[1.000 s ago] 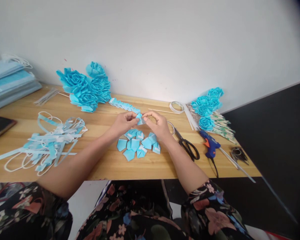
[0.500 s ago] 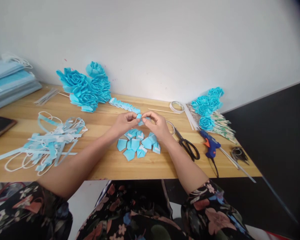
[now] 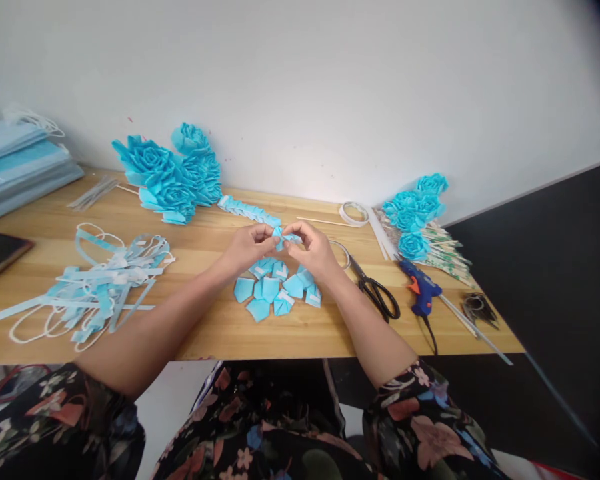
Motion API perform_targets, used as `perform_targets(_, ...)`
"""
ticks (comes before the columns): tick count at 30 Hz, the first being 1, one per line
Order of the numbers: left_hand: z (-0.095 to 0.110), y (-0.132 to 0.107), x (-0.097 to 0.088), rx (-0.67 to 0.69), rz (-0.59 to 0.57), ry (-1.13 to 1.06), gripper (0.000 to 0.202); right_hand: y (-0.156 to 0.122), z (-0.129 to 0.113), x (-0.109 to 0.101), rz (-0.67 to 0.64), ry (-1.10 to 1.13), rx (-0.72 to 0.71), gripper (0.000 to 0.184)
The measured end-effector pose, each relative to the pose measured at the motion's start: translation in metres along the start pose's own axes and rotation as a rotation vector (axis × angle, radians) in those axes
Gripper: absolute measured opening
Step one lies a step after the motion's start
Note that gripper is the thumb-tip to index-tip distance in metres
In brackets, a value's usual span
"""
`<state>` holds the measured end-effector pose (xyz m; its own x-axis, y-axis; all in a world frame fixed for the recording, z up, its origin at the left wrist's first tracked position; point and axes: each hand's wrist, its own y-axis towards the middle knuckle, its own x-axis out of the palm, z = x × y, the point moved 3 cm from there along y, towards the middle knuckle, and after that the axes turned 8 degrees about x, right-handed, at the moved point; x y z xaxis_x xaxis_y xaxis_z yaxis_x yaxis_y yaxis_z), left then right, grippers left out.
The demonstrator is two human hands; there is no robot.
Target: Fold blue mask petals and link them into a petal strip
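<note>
Between the fingertips of my left hand point(image 3: 253, 245) and my right hand point(image 3: 310, 247) is a small blue folded petal point(image 3: 279, 233), pinched from both sides above the table. Parts of it are hidden by my fingers and thumbs. Just below my hands lies a loose group of similar blue petals point(image 3: 267, 290), some with white strips on them. Behind my left hand, a row of overlapping folded petals point(image 3: 247, 210) runs toward large blue fabric-like flowers point(image 3: 180, 177).
On the left are a heap of cut strips and ear loops point(image 3: 105, 287), a phone point(image 3: 3, 252) and stacked face masks point(image 3: 25, 167). To the right lie scissors point(image 3: 375, 290), a tape roll point(image 3: 354, 214), a blue glue gun point(image 3: 420, 288) and small blue flowers point(image 3: 413, 210).
The petal between my fingers has shifted slightly, and a folded part now shows toward my right hand. My hands stay nearly in place.
</note>
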<state>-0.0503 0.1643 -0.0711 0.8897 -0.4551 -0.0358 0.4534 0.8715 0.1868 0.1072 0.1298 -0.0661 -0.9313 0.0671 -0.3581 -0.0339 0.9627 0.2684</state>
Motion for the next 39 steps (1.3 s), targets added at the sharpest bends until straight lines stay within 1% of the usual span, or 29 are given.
perform_targets(4, 0.003, -0.001, -0.001, -0.003, -0.006, 0.043, 0.036, -0.001, 0.0, 0.001, 0.004, 0.011, -0.007, 0.014)
perform_targets(9, 0.006, -0.002, -0.002, 0.006, 0.027, 0.058, 0.041, -0.001, -0.001, 0.002, -0.009, 0.0, -0.012, 0.015)
perform_targets(15, 0.005, -0.001, -0.002, 0.002, 0.048, 0.023, 0.035, -0.001, -0.001, 0.004, -0.027, -0.009, -0.017, 0.014)
perform_targets(20, 0.002, -0.001, -0.002, 0.027, 0.062, 0.006, 0.03, -0.001, -0.002, 0.005, -0.025, -0.029, -0.003, 0.017)
perform_targets(23, -0.004, -0.001, -0.002, 0.051, 0.086, 0.015, 0.029, -0.001, 0.001, 0.007, -0.016, -0.015, 0.031, 0.025)
perform_targets(27, -0.013, 0.0, -0.002, 0.069, 0.101, -0.004, 0.031, -0.001, 0.007, 0.008, 0.015, 0.013, 0.059, 0.042)
perform_targets(30, -0.016, 0.001, -0.002, 0.069, 0.099, -0.032, 0.031, -0.001, 0.01, 0.008, 0.017, 0.013, 0.074, 0.047)
perform_targets(33, -0.013, 0.001, -0.002, 0.056, 0.111, -0.036, 0.03, 0.0, 0.011, 0.008, 0.026, 0.035, 0.066, 0.043)
perform_targets(36, -0.008, 0.0, -0.003, 0.048, 0.132, -0.016, 0.028, 0.001, 0.01, 0.008, 0.049, 0.044, 0.046, 0.033)
perform_targets(39, -0.004, 0.0, -0.003, 0.037, 0.153, -0.004, 0.027, 0.0, 0.008, 0.007, 0.069, 0.018, 0.055, 0.022)
